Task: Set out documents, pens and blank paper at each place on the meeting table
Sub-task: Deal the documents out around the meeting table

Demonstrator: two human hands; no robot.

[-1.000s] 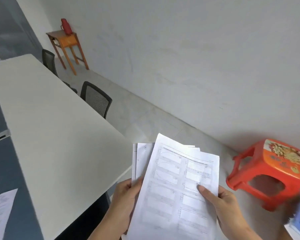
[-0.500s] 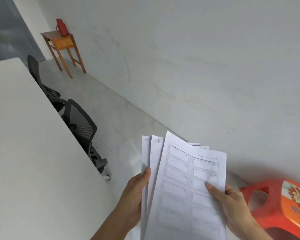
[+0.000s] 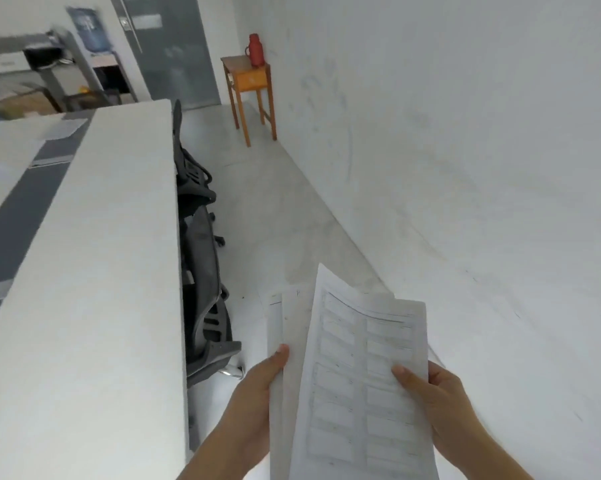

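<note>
I hold a fanned sheaf of printed documents (image 3: 361, 382) in front of me, over the floor beside the meeting table (image 3: 84, 271). My left hand (image 3: 254, 393) grips the sheets at the left edge of the sheaf, thumb on top. My right hand (image 3: 434, 400) pinches the top printed sheet at its right edge, thumb lying across the page. The long white meeting table runs along my left; a single sheet of paper (image 3: 65, 128) lies far down it. No pens are visible.
Black mesh office chairs (image 3: 202, 271) are pushed in at the table's right edge. A narrow floor aisle runs between chairs and the white wall. At the far end stands a small wooden table (image 3: 250, 88) with a red thermos (image 3: 255, 54), beside a grey door.
The view has swung left and along the aisle: the red plastic stool has left the frame and the door and far end of the room have appeared. Both hands keep the same hold.
</note>
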